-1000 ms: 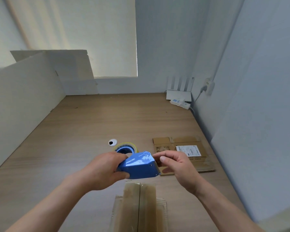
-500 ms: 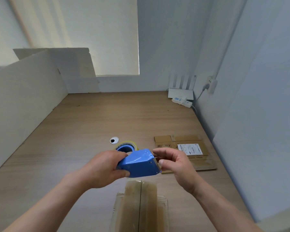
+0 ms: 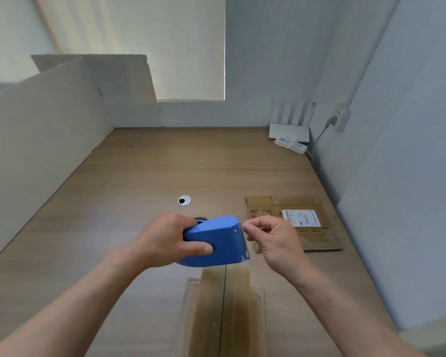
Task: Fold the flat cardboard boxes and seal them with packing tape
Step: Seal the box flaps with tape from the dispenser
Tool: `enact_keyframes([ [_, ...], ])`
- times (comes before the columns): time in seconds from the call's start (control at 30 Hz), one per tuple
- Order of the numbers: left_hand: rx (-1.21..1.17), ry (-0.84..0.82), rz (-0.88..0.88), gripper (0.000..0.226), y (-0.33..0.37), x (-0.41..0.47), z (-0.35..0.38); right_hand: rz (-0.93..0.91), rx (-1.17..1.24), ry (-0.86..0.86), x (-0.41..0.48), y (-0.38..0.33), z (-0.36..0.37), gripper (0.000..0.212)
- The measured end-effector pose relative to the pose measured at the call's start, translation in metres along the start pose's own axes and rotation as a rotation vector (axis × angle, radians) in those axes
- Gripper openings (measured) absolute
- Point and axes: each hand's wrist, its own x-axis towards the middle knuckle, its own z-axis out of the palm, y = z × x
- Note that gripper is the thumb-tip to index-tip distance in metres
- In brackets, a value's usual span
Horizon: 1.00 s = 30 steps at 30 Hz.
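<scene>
My left hand (image 3: 162, 243) grips a blue tape dispenser (image 3: 216, 243) and holds it in the air over the desk. My right hand (image 3: 273, 243) is at the dispenser's front edge, thumb and forefinger pinching together at the tape end by the blade. Just below them stands a brown cardboard box (image 3: 224, 310) with its two top flaps closed and a seam down the middle. A flat cardboard box (image 3: 317, 238) with a white label lies on the desk to the right, partly behind my right hand.
The wooden desk (image 3: 139, 176) has a round cable grommet (image 3: 184, 200) beyond the dispenser. A white router (image 3: 290, 130) and power strip (image 3: 292, 146) sit in the far right corner. White boards (image 3: 36, 140) line the left side; a wall runs along the right.
The dispenser has tilted so that its side faces me, and the tape roll behind it is now hidden. My right fingers have closed into a pinch at its front edge.
</scene>
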Motion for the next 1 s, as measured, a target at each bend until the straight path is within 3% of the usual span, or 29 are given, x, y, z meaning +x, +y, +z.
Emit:
enact_keyframes([
  [0.13,-0.182,-0.014,-0.086,0.066,-0.020,0.005,-0.008,-0.002,0.072,-0.023,-0.001,-0.002,0.004,0.016],
  [0.27,-0.174,-0.042,-0.231,0.079,-0.059,0.006,-0.018,0.130,0.134,0.099,0.000,0.023,-0.003,0.017],
  [0.57,-0.035,-0.195,-0.350,0.061,-0.096,0.036,0.006,0.383,0.024,0.123,-0.005,0.079,0.035,0.022],
  [0.77,0.004,-0.245,-0.341,0.050,-0.097,0.050,0.014,0.405,-0.048,0.175,-0.008,0.089,0.043,0.024],
  [1.0,0.032,-0.285,-0.335,0.052,-0.102,0.056,0.017,0.414,-0.086,0.194,-0.008,0.099,0.050,0.030],
])
